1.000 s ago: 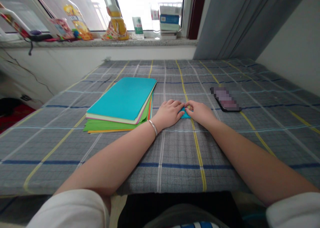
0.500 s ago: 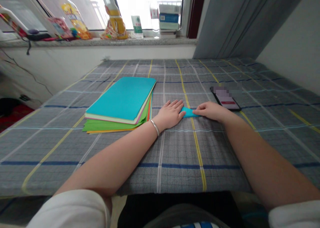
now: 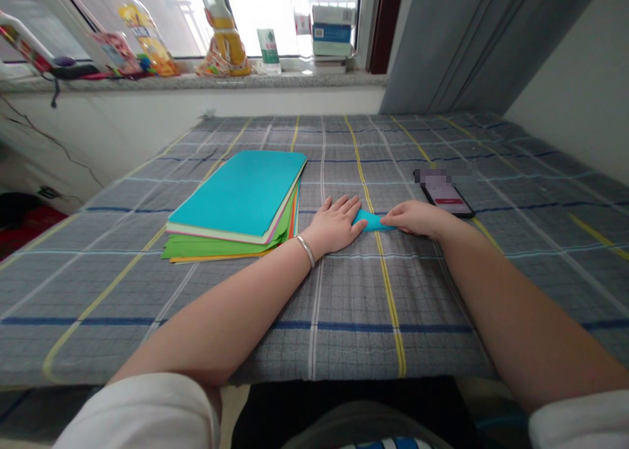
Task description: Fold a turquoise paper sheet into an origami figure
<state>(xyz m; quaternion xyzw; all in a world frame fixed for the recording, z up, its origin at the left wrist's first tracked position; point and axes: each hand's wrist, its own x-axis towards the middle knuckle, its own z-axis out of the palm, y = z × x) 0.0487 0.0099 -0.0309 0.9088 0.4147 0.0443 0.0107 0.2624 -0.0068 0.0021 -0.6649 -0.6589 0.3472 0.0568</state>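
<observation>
Teal folded paper (image 3: 372, 221): head view; lies flat on the tabletop (image 3: 344, 292), between the two hands, at centre of frame.
Left hand (image 3: 335, 224): palm down, fingers spread and flat; fingertips press the paper's left end. Not clenched, nothing gripped.
Right hand (image 3: 417, 217): laid low on the tabletop, fingertips on the paper's right end, pressing it down; whether it pinches the edge cannot be told.
Bracelet (image 3: 307, 251): silver band on the left wrist.
Paper stack (image 3: 240, 203): coloured sheets, teal on top, green and orange edges showing below; at 9 o'clock from the left hand, just beside it, not touching.
Phone (image 3: 448, 196): screen lit, at 1 o'clock from the right hand, near it, apart.
Tabletop cover: grey checked cloth with yellow, blue and white lines.
Windowsill (image 3: 196, 82): at 12 o'clock, far edge; carries bottles (image 3: 226, 33) and a small box (image 3: 333, 33).
Curtain (image 3: 472, 42): grey, at 1 o'clock.
Sleeves: white, at the lower corners of the frame.
</observation>
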